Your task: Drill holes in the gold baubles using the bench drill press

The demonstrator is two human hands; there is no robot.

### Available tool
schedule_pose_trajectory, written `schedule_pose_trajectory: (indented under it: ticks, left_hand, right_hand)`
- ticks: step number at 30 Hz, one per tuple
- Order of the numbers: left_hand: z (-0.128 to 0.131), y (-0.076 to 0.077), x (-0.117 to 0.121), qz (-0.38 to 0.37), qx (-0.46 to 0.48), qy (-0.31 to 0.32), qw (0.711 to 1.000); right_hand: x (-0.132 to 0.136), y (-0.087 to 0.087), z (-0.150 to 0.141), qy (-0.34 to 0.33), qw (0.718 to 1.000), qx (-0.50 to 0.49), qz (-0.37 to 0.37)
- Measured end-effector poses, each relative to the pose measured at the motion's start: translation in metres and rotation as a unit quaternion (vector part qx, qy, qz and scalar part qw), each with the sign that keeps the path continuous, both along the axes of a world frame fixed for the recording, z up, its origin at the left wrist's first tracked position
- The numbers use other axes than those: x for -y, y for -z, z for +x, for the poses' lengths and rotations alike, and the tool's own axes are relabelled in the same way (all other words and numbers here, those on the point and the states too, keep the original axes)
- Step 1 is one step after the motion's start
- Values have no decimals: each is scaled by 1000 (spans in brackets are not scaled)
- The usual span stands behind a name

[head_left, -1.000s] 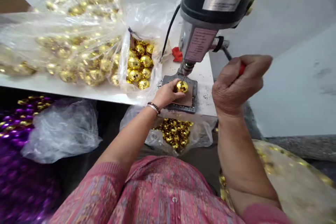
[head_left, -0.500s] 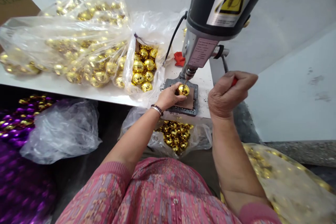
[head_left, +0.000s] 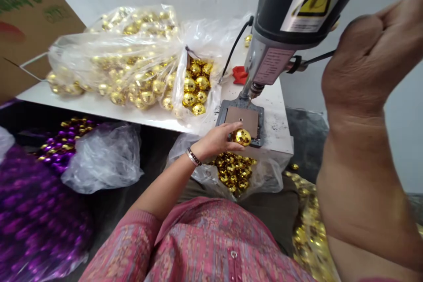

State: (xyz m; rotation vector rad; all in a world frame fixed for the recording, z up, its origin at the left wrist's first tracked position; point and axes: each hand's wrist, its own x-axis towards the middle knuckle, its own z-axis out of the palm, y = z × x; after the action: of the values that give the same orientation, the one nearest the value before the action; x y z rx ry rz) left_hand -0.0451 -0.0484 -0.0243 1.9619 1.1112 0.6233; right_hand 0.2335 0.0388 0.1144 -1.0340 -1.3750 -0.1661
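Note:
My left hand (head_left: 216, 140) pinches a faceted gold ball (head_left: 242, 137) just off the front edge of the drill press base plate (head_left: 242, 119), above an open bag of gold balls (head_left: 235, 172) in my lap. My right hand (head_left: 370, 59) is raised high at the right, fingers curled round the drill press lever (head_left: 313, 58), whose handle is hidden in the fist. The drill press head (head_left: 297, 4) hangs above the plate, its chuck (head_left: 254, 90) lifted off the brown pad.
A white table (head_left: 99, 105) carries large clear bags of gold balls (head_left: 132, 70). A small red object (head_left: 240, 75) lies behind the press. A cardboard box (head_left: 23, 22) stands far left. Purple and gold balls (head_left: 29, 216) and a crumpled plastic bag (head_left: 102, 158) lie lower left.
My left hand drew the gold ball off the pad toward me. My right hand rose with the lever and the chuck lifted. The camera tilted left.

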Motion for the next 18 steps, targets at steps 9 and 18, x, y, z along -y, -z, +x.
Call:
schedule_pose_trajectory:
  ticks: [9, 18]
  left_hand:
    - [-53, -41, -59, 98, -302, -290, 903]
    - [-57, -37, -58, 73, -406, -178, 893]
  right_hand:
    - [3, -3, -16, 35, 999, 3, 4]
    - [14, -8, -17, 14, 999, 25, -35]
